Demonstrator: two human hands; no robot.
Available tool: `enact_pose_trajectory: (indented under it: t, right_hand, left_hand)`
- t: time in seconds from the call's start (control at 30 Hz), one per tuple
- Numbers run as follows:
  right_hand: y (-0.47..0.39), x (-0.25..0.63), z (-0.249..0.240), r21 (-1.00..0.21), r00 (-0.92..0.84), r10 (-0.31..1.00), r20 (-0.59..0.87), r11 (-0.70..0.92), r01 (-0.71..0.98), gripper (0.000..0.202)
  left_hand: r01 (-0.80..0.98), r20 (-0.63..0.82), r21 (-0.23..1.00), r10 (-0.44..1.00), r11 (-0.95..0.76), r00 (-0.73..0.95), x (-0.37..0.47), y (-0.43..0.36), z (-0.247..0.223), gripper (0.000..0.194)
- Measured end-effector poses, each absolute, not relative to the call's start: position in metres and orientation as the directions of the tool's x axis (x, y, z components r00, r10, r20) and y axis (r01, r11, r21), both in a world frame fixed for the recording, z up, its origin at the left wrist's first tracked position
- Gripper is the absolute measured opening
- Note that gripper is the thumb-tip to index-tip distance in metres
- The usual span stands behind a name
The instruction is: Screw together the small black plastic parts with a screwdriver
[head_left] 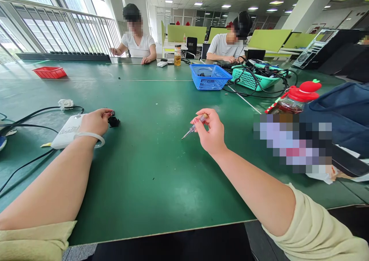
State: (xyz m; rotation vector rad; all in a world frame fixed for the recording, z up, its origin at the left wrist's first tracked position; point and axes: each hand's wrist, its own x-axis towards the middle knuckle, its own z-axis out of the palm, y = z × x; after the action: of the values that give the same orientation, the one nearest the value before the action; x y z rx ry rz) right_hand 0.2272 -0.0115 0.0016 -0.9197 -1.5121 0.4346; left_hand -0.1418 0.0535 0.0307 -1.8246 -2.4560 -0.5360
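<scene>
On the worktop [150, 184], the blue basket [210, 85] marks the far middle. Nearer the person than that basket, the right hand [211, 132] holds a screwdriver [192, 129] by its handle, fingers and thumb closed around it; this grip leaves the shaft bare and the tip angled down, probably for easy steering. Well to the basket's left and nearer, the left hand [96, 122] has its fingertips drawn together at a small black part [114, 122]; whether they grip it, I cannot tell. Seemingly, that bent wrist arches to get past the white box [65, 132], farther left of the basket among black cables [34, 112].

Just right of the basket, a green basket [250, 80] overflows with cords that would obstruct reaching that way. Right and nearer, a red-lidded bottle [305, 92] and a dark blue bag [340, 118] crowd that side.
</scene>
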Motion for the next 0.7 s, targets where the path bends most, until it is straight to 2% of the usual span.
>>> enact_pose_trajectory:
  t: [0.37,0.57,0.7]
  right_hand:
    - [-0.0122,0.2268,0.0032,-0.743,0.067,0.761,0.645,0.604,0.287,0.018]
    - [-0.0115,0.2263,0.0036,-0.745,0.062,0.765,0.641,0.6,0.293,0.019]
    - [-0.0116,0.2269,0.004,-0.742,0.059,0.764,0.642,0.6,0.297,0.019]
  left_hand:
    - [0.979,0.197,0.152,0.966,0.136,-0.165,-0.1373,0.0522,0.0372,0.042]
    - [0.967,0.095,0.164,0.972,0.197,-0.214,-0.1382,0.0535,0.0344,0.047]
    - [0.964,0.094,0.158,0.969,0.211,-0.228,-0.1361,0.0514,0.0376,0.049]
